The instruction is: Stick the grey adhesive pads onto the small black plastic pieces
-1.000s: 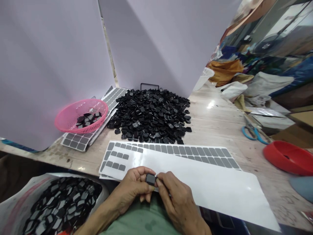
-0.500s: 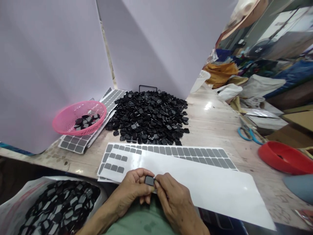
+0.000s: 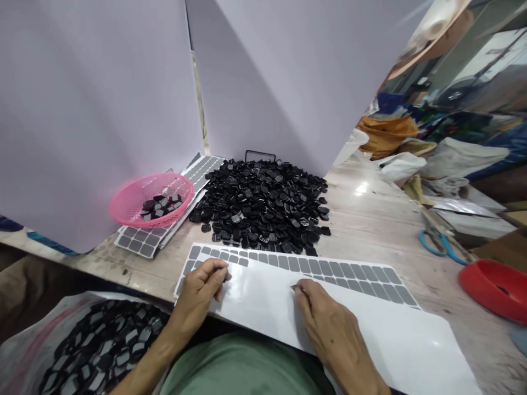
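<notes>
My left hand point(image 3: 200, 288) is closed over the left end of the sticker sheet point(image 3: 288, 302), thumb and fingertip pinched together near the grey stickers point(image 3: 239, 260). A small greyish bit seems to show at that pinch, too small to name. To the right, my right hand point(image 3: 335, 323) rests low over the white part of the sheet. Its thumb and index finger are pressed together, and a small dark tip point(image 3: 293, 287) pokes out of them. Behind the sheets lies a large heap of small black plastic pieces point(image 3: 263, 203).
A pink basket point(image 3: 123, 203) with several grey-topped pieces stands on more sticker sheets point(image 3: 138, 241) at left. Below the table edge, a bag point(image 3: 96, 345) holds many such pieces. Blue scissors point(image 3: 442, 244) and a red bowl point(image 3: 498, 291) lie right. Pale panels point(image 3: 263, 71) rise behind.
My hands have moved apart, left hand up-left onto the sticker sheet, right hand to the right. The grey-topped black piece held between them no longer shows. The view has shifted slightly.
</notes>
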Demonstrator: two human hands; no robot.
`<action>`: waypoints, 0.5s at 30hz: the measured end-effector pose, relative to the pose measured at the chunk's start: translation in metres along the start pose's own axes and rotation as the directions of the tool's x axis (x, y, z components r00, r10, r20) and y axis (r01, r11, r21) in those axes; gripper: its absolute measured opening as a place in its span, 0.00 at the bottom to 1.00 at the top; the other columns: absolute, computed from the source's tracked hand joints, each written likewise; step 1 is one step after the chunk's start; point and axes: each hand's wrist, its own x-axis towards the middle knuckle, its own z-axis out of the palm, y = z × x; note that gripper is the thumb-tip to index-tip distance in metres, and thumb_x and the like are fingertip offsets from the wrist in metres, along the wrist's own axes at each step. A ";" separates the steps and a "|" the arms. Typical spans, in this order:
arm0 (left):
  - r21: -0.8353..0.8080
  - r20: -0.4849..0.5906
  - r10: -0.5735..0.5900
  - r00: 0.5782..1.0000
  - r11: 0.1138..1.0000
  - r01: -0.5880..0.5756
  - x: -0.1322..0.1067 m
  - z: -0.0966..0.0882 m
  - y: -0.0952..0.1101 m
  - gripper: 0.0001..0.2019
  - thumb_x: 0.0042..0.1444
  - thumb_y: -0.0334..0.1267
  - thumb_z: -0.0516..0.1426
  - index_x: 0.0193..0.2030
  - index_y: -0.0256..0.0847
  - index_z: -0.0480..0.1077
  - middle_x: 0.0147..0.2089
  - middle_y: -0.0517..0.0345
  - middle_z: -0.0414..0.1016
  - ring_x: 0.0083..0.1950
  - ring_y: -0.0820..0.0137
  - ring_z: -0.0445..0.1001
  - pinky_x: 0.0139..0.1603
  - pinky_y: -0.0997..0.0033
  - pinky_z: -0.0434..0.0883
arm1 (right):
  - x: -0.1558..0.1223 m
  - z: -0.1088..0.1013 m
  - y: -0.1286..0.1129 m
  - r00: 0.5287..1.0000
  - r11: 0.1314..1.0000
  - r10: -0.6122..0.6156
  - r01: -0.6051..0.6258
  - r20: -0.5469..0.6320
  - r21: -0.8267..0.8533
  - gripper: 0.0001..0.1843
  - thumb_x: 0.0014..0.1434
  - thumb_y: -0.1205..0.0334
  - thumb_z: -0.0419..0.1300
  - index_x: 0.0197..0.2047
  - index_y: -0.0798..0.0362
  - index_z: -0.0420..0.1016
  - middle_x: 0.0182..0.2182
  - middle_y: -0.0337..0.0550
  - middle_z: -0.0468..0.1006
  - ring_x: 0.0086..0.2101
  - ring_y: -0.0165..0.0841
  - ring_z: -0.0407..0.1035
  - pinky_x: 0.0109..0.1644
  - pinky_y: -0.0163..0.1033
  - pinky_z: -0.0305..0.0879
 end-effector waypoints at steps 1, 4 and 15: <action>0.090 -0.011 0.056 0.998 0.994 -0.055 0.002 -0.004 0.001 0.12 0.55 0.45 0.58 0.40 0.41 0.73 0.33 0.58 0.76 0.24 0.76 0.65 0.28 0.75 0.63 | 0.004 -0.001 0.002 1.000 1.000 0.003 -0.003 0.006 -0.027 0.09 0.67 0.63 0.43 0.36 0.49 0.61 0.24 0.37 0.71 0.17 0.33 0.66 0.20 0.37 0.51; 0.309 0.135 0.208 0.969 0.920 -0.240 0.004 -0.004 0.001 0.09 0.59 0.41 0.54 0.41 0.44 0.74 0.39 0.57 0.76 0.36 0.68 0.71 0.41 0.71 0.66 | 0.023 0.005 -0.006 0.997 0.995 -0.059 0.064 0.058 -0.082 0.08 0.66 0.65 0.43 0.34 0.49 0.58 0.22 0.37 0.69 0.17 0.32 0.64 0.21 0.37 0.48; 0.434 0.454 0.360 0.815 0.709 -0.556 0.018 0.006 -0.046 0.09 0.57 0.30 0.52 0.43 0.45 0.69 0.52 0.49 0.72 0.47 0.60 0.71 0.48 0.64 0.67 | 0.068 0.049 -0.044 0.975 0.982 -0.089 0.120 0.203 -0.147 0.07 0.63 0.71 0.50 0.33 0.50 0.60 0.25 0.40 0.72 0.21 0.34 0.67 0.24 0.38 0.47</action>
